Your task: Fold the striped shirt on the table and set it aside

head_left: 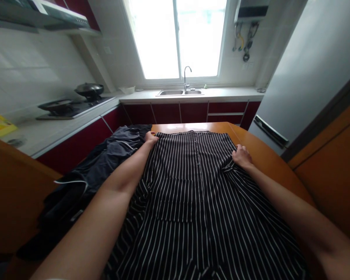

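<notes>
A black shirt with white stripes [177, 167] lies spread over the wooden table [265, 155], its button line running down the middle and a chest pocket left of it. At the shirt's far left corner, my left hand [151, 137] is closed on the fabric. My right hand [242, 155] grips the shirt's right edge, a little nearer to me, where a sleeve folds down along the side. Beside my left forearm is a pile of dark clothes [105, 155] with white piping.
Beyond the table, a counter [230, 92] holds a sink [172, 92] under a window. To the left are a stove with a lidded wok [89, 90] and another pan [56, 106], plus a yellow package [0, 122]. A fridge [306, 70] stands at right.
</notes>
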Tool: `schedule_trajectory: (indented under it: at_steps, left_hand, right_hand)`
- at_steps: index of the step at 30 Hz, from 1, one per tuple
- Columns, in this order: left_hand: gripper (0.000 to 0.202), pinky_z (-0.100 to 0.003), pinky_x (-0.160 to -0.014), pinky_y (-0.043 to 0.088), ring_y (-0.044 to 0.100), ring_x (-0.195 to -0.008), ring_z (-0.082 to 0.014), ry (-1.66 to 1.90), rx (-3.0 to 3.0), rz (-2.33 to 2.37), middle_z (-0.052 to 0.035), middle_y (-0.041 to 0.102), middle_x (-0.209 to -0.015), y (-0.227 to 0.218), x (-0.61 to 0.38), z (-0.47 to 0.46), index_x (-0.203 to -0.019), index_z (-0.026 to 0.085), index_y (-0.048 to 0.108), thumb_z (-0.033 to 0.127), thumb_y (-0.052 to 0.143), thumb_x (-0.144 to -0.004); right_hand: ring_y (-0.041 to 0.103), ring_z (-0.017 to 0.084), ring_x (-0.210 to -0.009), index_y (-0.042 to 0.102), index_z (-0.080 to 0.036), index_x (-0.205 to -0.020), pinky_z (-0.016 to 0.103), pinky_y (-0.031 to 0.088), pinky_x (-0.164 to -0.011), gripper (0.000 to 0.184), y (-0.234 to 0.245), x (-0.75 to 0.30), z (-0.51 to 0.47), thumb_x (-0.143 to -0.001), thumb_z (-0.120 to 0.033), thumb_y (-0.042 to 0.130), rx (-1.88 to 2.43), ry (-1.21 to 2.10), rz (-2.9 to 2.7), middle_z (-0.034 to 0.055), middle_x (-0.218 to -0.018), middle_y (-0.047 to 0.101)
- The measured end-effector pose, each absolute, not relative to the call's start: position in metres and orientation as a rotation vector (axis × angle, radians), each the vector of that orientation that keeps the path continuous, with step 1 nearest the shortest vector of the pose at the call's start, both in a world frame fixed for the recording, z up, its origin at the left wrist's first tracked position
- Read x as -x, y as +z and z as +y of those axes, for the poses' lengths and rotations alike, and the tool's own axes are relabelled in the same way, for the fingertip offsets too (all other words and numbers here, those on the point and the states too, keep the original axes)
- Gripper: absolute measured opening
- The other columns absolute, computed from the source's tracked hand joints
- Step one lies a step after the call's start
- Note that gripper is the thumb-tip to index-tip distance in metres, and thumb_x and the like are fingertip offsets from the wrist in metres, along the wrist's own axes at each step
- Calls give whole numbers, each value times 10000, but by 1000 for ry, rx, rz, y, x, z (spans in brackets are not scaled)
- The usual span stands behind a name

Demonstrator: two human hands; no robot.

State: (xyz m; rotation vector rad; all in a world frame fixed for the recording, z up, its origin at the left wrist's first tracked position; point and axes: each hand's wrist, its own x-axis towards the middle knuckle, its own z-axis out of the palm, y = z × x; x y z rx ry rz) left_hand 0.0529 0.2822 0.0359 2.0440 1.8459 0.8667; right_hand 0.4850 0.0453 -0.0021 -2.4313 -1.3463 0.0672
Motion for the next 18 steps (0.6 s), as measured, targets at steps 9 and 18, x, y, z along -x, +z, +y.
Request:
schedule_trajectory:
  at_steps: [9, 18]
  left_hand:
    - [549, -494, -1225, 174, 258, -1494, -322, 414, -2383, 1822, -87, 344, -1615, 6, -116, 245, -1472, 245, 483, 483, 470, -977]
    - [688, -655, -1178, 168, 197, -1516, -391, 183, -2306, 2004, -152, 259, -1644, 16, -84, 259, -1550, 203, 392, 572, 225, -994]
  right_hand:
    - [362, 354, -1384, 522, -103, -1364, 512, 328, -1095, 468, -3, -452, 42, -985, -342, 387, 2313, -287, -1593, 223, -1493, 437]
    - [219, 265, -1517, 380, -128, -1539, 485, 151, -1215, 613, -24, -429, 47, -1018, -439, 300, 2345, 74, -1743, 136, -1641, 287]
